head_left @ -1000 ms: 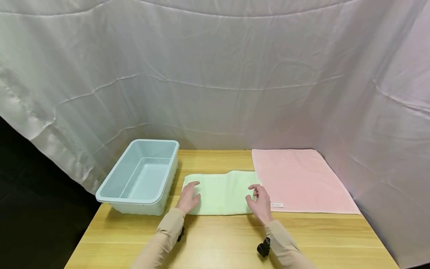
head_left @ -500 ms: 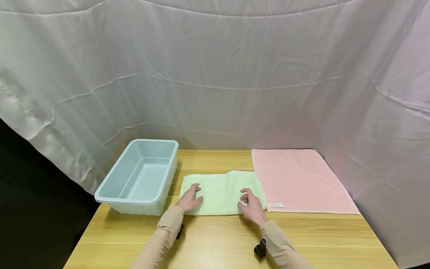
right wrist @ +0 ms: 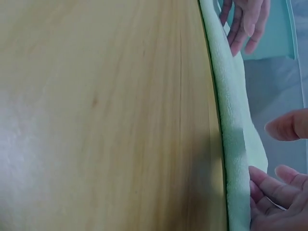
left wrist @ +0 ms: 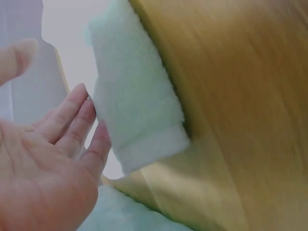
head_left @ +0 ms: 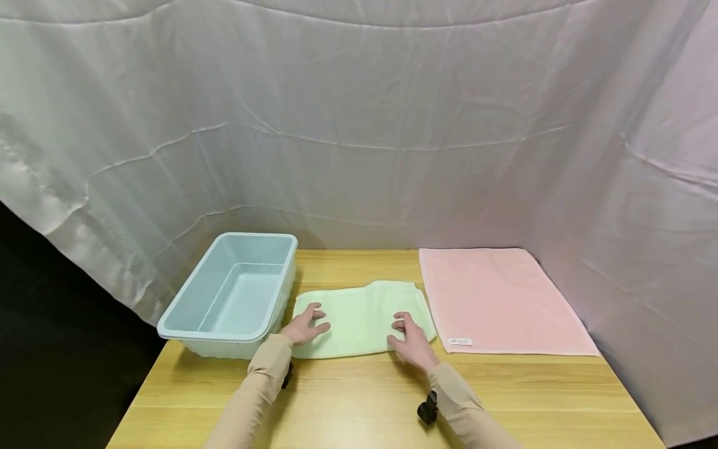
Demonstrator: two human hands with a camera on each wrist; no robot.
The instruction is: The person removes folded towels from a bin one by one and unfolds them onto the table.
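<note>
A folded pale green towel (head_left: 361, 318) lies on the table, slightly askew. My left hand (head_left: 303, 327) is at its left end; in the left wrist view the fingers (left wrist: 72, 120) are fairly straight, their tips at the towel's edge, and the thumb stands apart. Over the towel's right part is my right hand (head_left: 414, 346), with loosely bent fingers. Seen from the right wrist, those fingers (right wrist: 274, 187) touch the towel's top, and the thumb (right wrist: 287, 126) is held away from them. Neither hand pinches the cloth.
A light blue plastic bin (head_left: 227, 337) stands at the left, close to my left hand. A pink towel (head_left: 499, 299) with a small white label lies flat at the back right. Grey curtains (head_left: 359, 125) enclose the wooden table (head_left: 359, 399) behind and on the sides.
The green towel has slid left and turned slightly, opening a gap from the pink towel. Both hands have moved left, the right one coming in from the towel's right end.
</note>
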